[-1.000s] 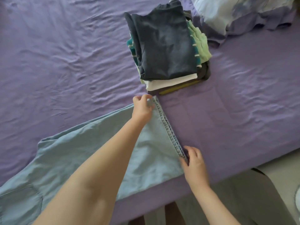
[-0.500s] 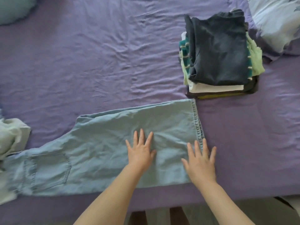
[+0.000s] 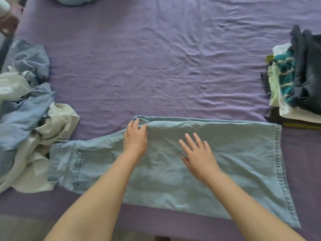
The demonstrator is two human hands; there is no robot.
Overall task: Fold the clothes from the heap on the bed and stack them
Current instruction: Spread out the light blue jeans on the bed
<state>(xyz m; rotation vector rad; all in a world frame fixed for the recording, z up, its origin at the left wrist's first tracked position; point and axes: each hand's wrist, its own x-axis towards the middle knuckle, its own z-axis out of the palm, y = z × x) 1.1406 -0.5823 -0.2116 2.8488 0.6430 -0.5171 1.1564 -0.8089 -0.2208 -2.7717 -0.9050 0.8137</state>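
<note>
here, light-blue jeans (image 3: 217,164) laid lengthwise along near edge of bed (image 3: 156,58), between heap (image 3: 29,122) and stack (image 3: 298,80). left hand (image 3: 136,138), right hand (image 3: 198,153) flat, fingers straight, gripping nothing: likely smoothing denim before folding.

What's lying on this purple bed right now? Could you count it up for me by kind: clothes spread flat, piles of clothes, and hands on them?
Light blue denim jeans spread flat on the purple bed sheet: 1
Unfolded heap of blue and white clothes: 1
Folded stack of clothes, dark navy on top: 1
Hands pressing flat on the jeans, left hand and right hand: 2
Total: 5
</note>
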